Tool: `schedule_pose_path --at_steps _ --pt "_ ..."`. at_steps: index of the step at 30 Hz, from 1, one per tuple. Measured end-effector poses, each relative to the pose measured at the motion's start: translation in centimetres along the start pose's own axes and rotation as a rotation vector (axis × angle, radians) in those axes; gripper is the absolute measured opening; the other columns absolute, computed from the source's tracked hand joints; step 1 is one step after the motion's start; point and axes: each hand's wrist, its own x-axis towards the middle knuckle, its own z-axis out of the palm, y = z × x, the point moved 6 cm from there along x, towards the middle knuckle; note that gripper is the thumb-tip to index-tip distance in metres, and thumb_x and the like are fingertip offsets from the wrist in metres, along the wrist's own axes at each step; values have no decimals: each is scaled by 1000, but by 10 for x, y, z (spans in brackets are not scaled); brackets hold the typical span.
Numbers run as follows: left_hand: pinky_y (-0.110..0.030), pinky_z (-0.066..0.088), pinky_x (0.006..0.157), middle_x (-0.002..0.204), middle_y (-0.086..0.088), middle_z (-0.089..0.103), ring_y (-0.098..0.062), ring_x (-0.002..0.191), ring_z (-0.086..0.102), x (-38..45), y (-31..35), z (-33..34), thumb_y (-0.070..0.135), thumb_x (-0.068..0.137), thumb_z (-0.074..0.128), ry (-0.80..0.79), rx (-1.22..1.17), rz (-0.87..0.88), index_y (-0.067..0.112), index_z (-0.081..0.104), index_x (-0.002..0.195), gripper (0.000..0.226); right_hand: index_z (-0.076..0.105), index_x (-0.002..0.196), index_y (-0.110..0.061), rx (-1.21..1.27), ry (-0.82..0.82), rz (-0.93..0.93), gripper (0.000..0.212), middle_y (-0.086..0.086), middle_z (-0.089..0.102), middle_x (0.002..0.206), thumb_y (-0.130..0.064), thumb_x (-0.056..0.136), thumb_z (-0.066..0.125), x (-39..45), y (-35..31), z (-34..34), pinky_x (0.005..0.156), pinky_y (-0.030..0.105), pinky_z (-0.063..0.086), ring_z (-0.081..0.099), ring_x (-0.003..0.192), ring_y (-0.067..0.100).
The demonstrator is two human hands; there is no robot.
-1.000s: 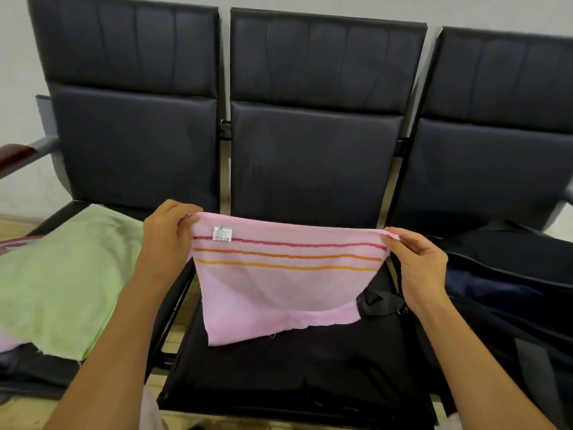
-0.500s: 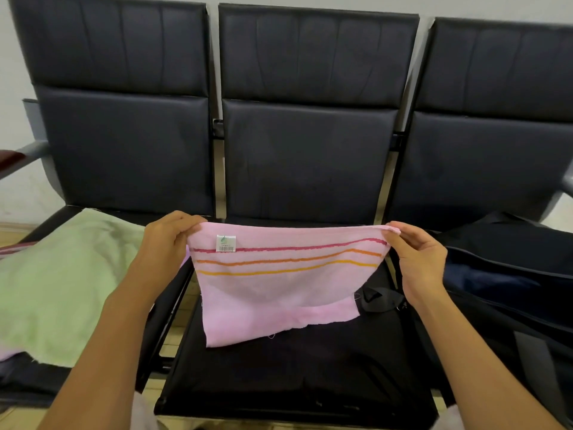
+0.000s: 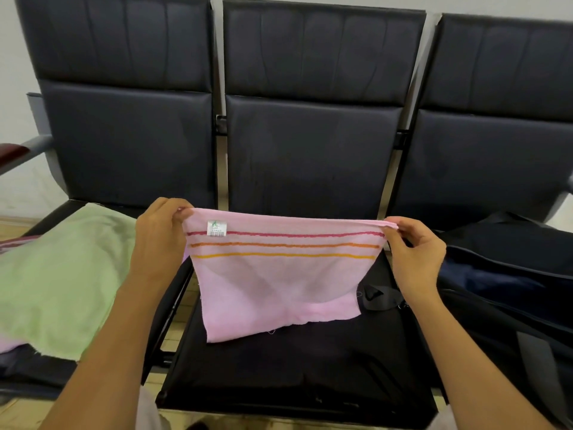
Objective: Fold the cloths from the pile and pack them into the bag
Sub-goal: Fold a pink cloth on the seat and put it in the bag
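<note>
Clearly both the left hand (image 3: pixel 159 240) and right hand (image 3: pixel 414 252) pinch the thin pink striped cloth (image 3: pixel 279 274) at its top corners; below those pinches it hangs slack, so either corner slipping would spoil the fold.

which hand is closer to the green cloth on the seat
Left. The left hand pinches the pink cloth right beside the green cloth; the right hand holds the far corner, next to the bag.
</note>
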Motion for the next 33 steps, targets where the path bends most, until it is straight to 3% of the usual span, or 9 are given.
schedule_pose_path --at_steps 6,9,11,15,18,21,25,30,33 --pt "-28 46 72 98 -21 64 -29 82 58 0 12 -10 -1 94 54 103 1 -18 -4 65 101 13 70 108 -13 57 120 -85 14 2 68 101 -10 94 66 -3 -14 -4 78 17 55 65 87 9" --pt "-10 41 68 93 -16 63 -18 80 54 0 13 -9 0 94 54 90 -97 -70 -1 63 98 10 63 102 -26 150 71 -46 18 -1 69 103 -9 96 64 -4 -14 0 83 36 60 69 94 16" --pt "-10 45 61 90 -8 62 -15 74 56 -2 8 -4 2 96 49 61 -209 -198 6 60 98 11 58 99 -28 210 43 -14 21 3 71 107 -8 96 64 -6 -13 4 85 43 60 71 98 21" --pt "-21 54 71 99 -3 67 -11 79 63 -1 5 0 14 101 46 44 -319 -198 10 59 103 13 53 97 -24 285 24 -13 23 -6 70 111 -5 94 64 -8 -25 8 89 26 57 69 106 8" --pt "-8 46 60 105 4 63 2 71 57 -1 9 -2 14 101 46 53 -293 -169 9 60 110 17 51 97 -26 277 37 -44 25 -10 67 110 -4 94 63 -7 -32 6 83 15 54 67 104 0" --pt "-7 44 59 105 8 62 5 70 56 -1 13 -6 12 101 46 84 -298 -138 12 60 108 16 51 98 -25 285 42 -60 24 -6 68 112 -4 95 62 -6 -31 3 84 17 55 67 108 3" --pt "-9 46 70 89 20 54 11 82 54 -1 15 -11 11 100 48 102 -291 -106 40 49 92 30 55 103 -11 290 74 -71 15 4 71 111 -1 95 62 -5 -30 -2 91 24 55 69 108 12" --pt "-5 45 68 86 19 53 13 83 54 -5 21 -14 13 100 48 104 -302 -115 42 46 89 31 68 116 -4 121 74 -116 21 -4 70 105 -5 96 61 -4 -27 -6 88 16 53 67 99 1" --pt "-12 46 67 91 7 58 1 78 54 -7 21 -12 15 100 48 113 -282 -109 37 51 95 23 72 110 -11 52 52 -101 18 1 73 100 -7 95 62 -6 -20 -5 82 17 55 69 94 8"
